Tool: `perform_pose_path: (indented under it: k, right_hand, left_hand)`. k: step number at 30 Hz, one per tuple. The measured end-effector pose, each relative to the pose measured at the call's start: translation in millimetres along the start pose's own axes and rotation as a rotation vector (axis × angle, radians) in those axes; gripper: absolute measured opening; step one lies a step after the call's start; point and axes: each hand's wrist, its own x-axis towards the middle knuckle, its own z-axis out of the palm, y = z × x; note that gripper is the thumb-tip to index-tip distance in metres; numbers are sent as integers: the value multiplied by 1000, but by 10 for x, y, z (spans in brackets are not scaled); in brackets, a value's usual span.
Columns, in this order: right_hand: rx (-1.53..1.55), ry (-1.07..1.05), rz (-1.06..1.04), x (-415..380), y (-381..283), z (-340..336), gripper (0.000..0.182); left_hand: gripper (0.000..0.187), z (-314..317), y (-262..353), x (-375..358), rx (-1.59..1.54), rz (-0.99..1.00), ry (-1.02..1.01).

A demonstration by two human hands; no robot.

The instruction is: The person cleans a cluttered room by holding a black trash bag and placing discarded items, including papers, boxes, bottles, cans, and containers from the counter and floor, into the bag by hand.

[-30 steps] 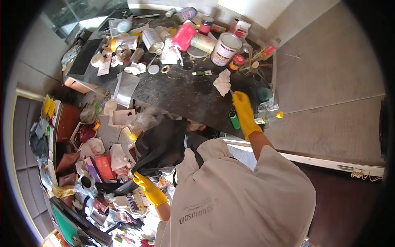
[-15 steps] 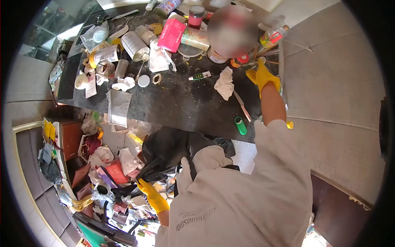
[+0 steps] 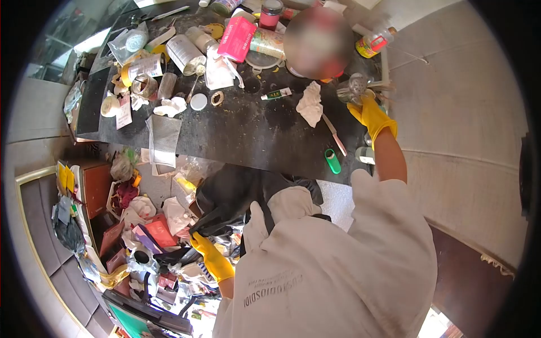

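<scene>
My left hand [image 3: 212, 256], in a yellow glove, pinches the edge of a black plastic bag [image 3: 231, 194] below the table's front edge. At the table's right end, my right hand [image 3: 373, 117], also gloved in yellow, is closed around a clear, greyish container [image 3: 357, 85]; motion blur hides its exact kind. Thin sticks [image 3: 381, 88] show beside it. Left of this hand lie a crumpled tissue [image 3: 309, 105], a knife [image 3: 335, 136] with a pink handle, and a green oblong object [image 3: 332, 161]. A small clear jar [image 3: 365, 155] is close to my right wrist.
The dark table [image 3: 225, 129] carries an open can [image 3: 185, 54], a pink box [image 3: 238, 38], a small tube [image 3: 276, 94] and a bottle [image 3: 374, 43] with a yellow-red label. Mixed clutter, including a red box [image 3: 162, 230], fills the floor side at left. A padded wall [image 3: 451, 118] borders the right.
My right hand has moved slightly toward me and to the right, and the clear container now shows in its fingers. My left hand stays on the bag. The view has shifted slightly.
</scene>
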Motion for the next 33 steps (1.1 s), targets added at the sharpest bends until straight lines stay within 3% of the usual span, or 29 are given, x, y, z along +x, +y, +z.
perform_pose_path:
  k: [6, 9, 10, 14, 17, 19, 20, 21, 22, 27, 28, 30, 31, 33]
  right_hand:
    - [-358, -240, 76, -610, -193, -407, 46]
    - [-588, -199, 286, -1102, -315, -94, 46]
    - [-522, -216, 293, -1191, -229, -124, 43]
    - [-587, -432, 308, -1419, 266, 86, 41]
    - [-833, -687, 343, -1769, 873, 434, 40]
    - [-1038, -903, 365, -1973, 1438, 753, 40]
    - [-1149, -1028, 343, -2086, 1775, 904, 40]
    - [-1256, -1175, 291, -2159, 2108, 1069, 40]
    - [-1351, -1316, 213, -2224, 2425, 1181, 40]
    - [-1533, -1931, -477, -2593, 3687, 1406, 41]
    - [-1507, -2001, -591, -2648, 3925, 1422, 41]
    - [-1426, -2094, -875, -2713, 4420, 1470, 43]
    - [-1375, -2100, -997, -2741, 4626, 1489, 43]
    - [-1537, -1931, -839, -3204, 4465, 1686, 36]
  left_hand:
    - [39, 86, -162, 28, -76, 44, -38]
    - [39, 90, -309, 39, -118, 69, -55]
    - [39, 94, -348, 37, -142, 78, -69]
    - [39, 150, -503, -16, -249, 112, -167]
    - [39, 57, -507, -208, -196, 252, -249]
    - [35, -275, -248, -435, -92, 386, -181]
    - [34, -316, -221, -408, -280, 148, -230]
    - [32, -360, -222, -431, -484, -80, -268]
    - [32, -453, -142, -515, -436, -58, -283]
    - [34, -668, -105, -698, -515, -387, -280]
    - [35, -664, -145, -717, -539, -416, -247]
    - [36, -672, -317, -788, -558, -263, -178]
    - [39, -839, -79, -801, -549, -300, -160]
    - [42, -853, -196, -790, -490, -301, -99]
